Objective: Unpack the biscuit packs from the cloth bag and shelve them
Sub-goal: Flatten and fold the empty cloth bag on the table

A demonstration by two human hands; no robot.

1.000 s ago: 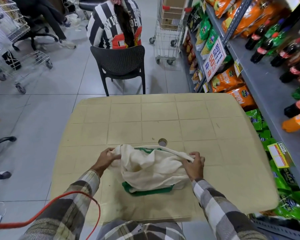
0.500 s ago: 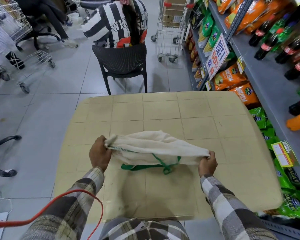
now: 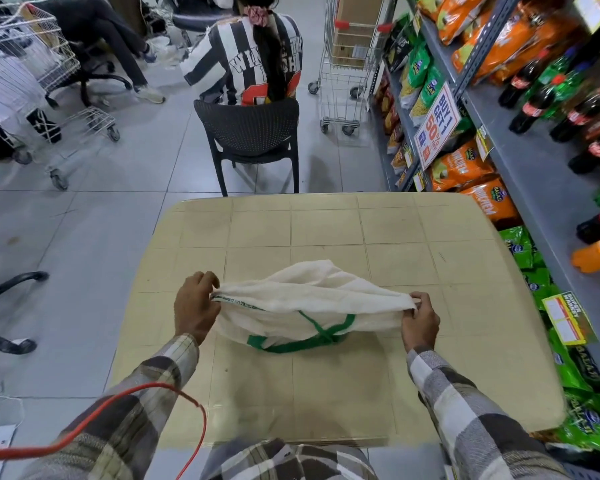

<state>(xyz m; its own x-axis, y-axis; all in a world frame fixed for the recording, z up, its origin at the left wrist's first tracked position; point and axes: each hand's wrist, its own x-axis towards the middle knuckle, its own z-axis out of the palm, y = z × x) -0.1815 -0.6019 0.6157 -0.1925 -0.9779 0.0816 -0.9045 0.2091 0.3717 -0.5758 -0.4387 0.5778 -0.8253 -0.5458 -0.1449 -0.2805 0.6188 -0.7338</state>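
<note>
A cream cloth bag [image 3: 309,303] with green handles lies stretched sideways on the beige tiled table [image 3: 326,226]. My left hand [image 3: 194,306] pinches the bag's left corner and my right hand [image 3: 420,322] pinches its right corner, so the cloth is pulled taut between them. The green handles [image 3: 302,341] hang loose on the near side. The bag looks flat and limp; no biscuit packs show in it or on the table. Grey shelves [image 3: 541,188] run along the right, with snack bags and soda bottles.
A black chair [image 3: 253,136] with a seated person in a striped shirt stands just past the table's far edge. A wire trolley [image 3: 350,64] stands by the shelves, another trolley [image 3: 32,71] at far left. A red cable [image 3: 125,393] loops over my left sleeve.
The bag went from a bunched heap to being pulled out wide between both hands, which moved apart. Since half a second ago the hands have held nearly the same spread.
</note>
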